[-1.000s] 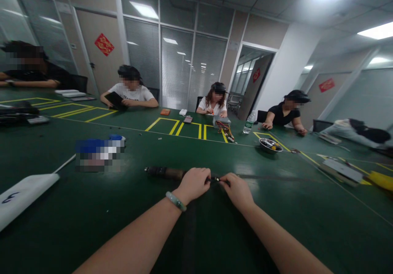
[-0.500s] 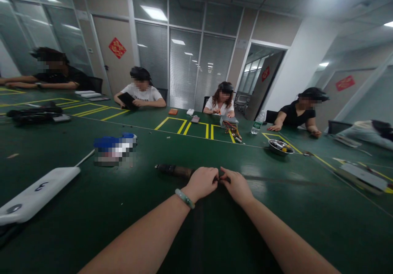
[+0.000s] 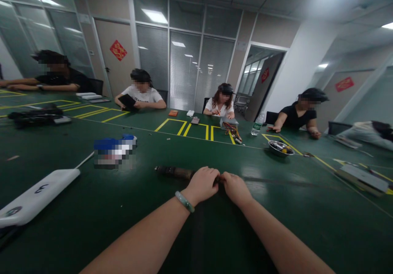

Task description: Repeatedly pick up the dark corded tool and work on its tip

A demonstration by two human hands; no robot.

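Observation:
A long, dark, rod-shaped tool (image 3: pixel 176 172) lies on the green table, its slim metal-looking tip pointing left. My left hand (image 3: pixel 205 184), with a green bangle at the wrist, is closed around the tool's right part, hiding it. Close against it, my right hand (image 3: pixel 236 187) pinches at the tool's right end. The fingertips of both hands nearly meet, and what exactly lies between the right fingers is hidden.
A white power strip (image 3: pixel 41 194) lies at left, near a blurred blue-and-white item (image 3: pixel 115 151). Farther right stand a metal bowl (image 3: pixel 281 148) of small parts and a water bottle (image 3: pixel 257 126). Several people sit across the table. A grey metal box (image 3: pixel 364 178) lies at far right.
My right hand's fingers have drawn together and come in against the tool's end. My left hand keeps its hold in nearly the same place.

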